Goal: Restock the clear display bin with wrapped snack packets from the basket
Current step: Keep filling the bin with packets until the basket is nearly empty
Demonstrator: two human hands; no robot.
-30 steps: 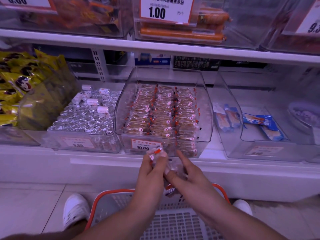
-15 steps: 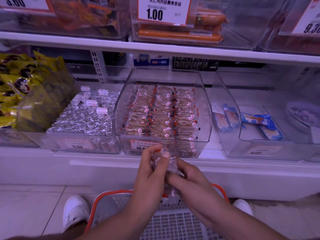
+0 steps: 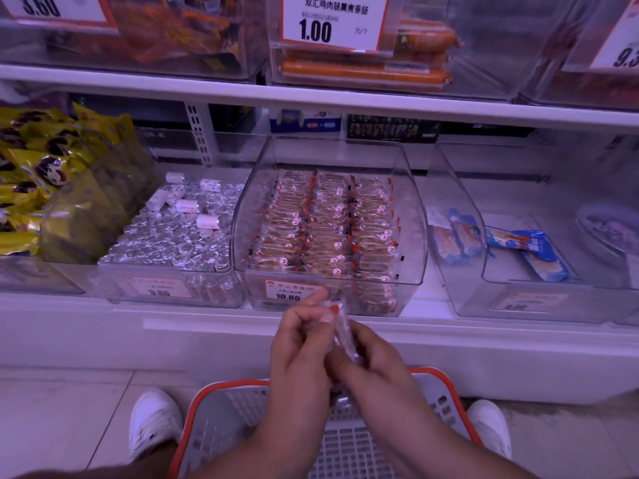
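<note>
The clear display bin (image 3: pixel 413 216) sits on the lower shelf straight ahead, holding three neat rows of wrapped snack packets (image 3: pixel 328 229) with orange ends. Just below its front, my left hand (image 3: pixel 301 344) and my right hand (image 3: pixel 373 361) meet over the basket. Between them they grip a small bunch of clear-wrapped snack packets (image 3: pixel 340 326), held upright. The grey basket (image 3: pixel 228 416) with an orange rim stands on the floor between my feet; my arms hide most of its inside.
Left of the bin is a clear bin of silver foil sweets (image 3: pixel 166 236), then yellow bags (image 3: pixel 31 188). To the right stands a clear bin with a few blue packets (image 3: pixel 529 250). An upper shelf (image 3: pixel 311 98) carries sausage bins. White shoes (image 3: pixel 152 423) flank the basket.
Both hands stayed together in front of the bin's label while working the packets. The packets have turned from lying across my left fingertips to standing upright between the hands.
</note>
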